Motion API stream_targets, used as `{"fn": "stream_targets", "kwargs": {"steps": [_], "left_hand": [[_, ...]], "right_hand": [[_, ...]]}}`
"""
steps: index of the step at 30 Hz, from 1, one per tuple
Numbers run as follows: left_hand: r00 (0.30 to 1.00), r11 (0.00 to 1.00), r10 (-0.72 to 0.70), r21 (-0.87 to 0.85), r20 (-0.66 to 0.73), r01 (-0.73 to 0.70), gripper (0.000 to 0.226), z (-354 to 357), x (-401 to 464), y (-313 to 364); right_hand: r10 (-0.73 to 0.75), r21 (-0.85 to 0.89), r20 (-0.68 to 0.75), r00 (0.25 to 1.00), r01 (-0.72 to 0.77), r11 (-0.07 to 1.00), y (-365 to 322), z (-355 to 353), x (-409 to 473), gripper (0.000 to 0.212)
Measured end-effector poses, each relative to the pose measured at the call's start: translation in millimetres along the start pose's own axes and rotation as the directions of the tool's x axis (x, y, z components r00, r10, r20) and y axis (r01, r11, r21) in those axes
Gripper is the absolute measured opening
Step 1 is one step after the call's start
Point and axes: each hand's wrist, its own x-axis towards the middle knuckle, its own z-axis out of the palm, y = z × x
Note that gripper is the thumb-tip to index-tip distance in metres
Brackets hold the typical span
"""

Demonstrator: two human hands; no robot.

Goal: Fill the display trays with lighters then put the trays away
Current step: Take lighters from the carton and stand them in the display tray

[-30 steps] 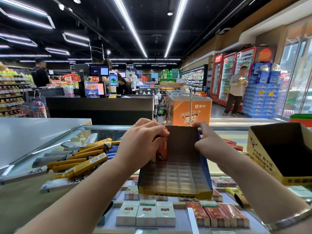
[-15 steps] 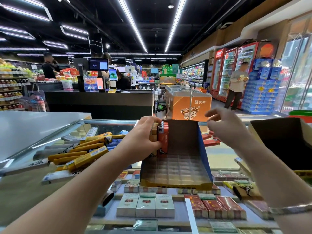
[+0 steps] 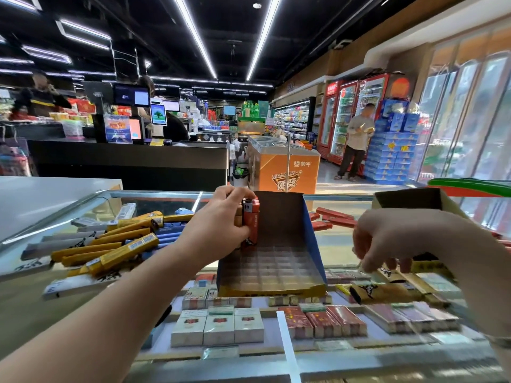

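Observation:
A cardboard display tray (image 3: 272,264) with a blue side and a grid of slots sits on the glass counter (image 3: 340,244). My left hand (image 3: 218,225) is shut on a bunch of orange-red lighters (image 3: 251,217), standing upright at the tray's back left corner. Right of the tray my right hand (image 3: 392,239) hangs over the counter, fingers curled downward and apart, holding nothing that I can see. Loose red lighters (image 3: 333,217) lie on the glass behind the tray's right side.
A second open cardboard box (image 3: 414,199) stands at the right. Yellow and blue long cartons (image 3: 116,244) are piled at the left on the glass. Cigarette packs (image 3: 218,324) show under the glass. A person stands by the fridges at the far right.
My right hand has left the tray's back edge, swung right and dropped low over the counter. My left hand stays on the lighters at the tray's back left corner.

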Motion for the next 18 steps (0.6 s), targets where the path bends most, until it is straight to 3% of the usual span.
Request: {"fn": "stream_targets", "kwargs": {"steps": [5,10,14,18], "left_hand": [[1.0,1.0,-0.016,0.004,0.011,0.016,0.053,1,-1,4],[1.0,1.0,-0.004,0.024,-0.012,0.004,0.052,2,-5,10],[1.0,0.999,0.007,0.044,-0.014,-0.007,0.052,2,-7,13],[1.0,0.998,0.015,0.056,-0.016,-0.014,0.052,2,-7,14]], "right_hand": [[-0.006,-0.094,0.082,0.997,0.014,0.996,3,15,-20,0.026],[-0.01,-0.113,0.025,1.0,0.013,0.994,-2,26,-25,0.031],[-0.043,-0.037,0.028,0.999,0.044,0.998,-6,36,-27,0.02],[-0.117,-0.102,-0.119,0.986,0.105,0.989,-13,53,-20,0.004]]}}
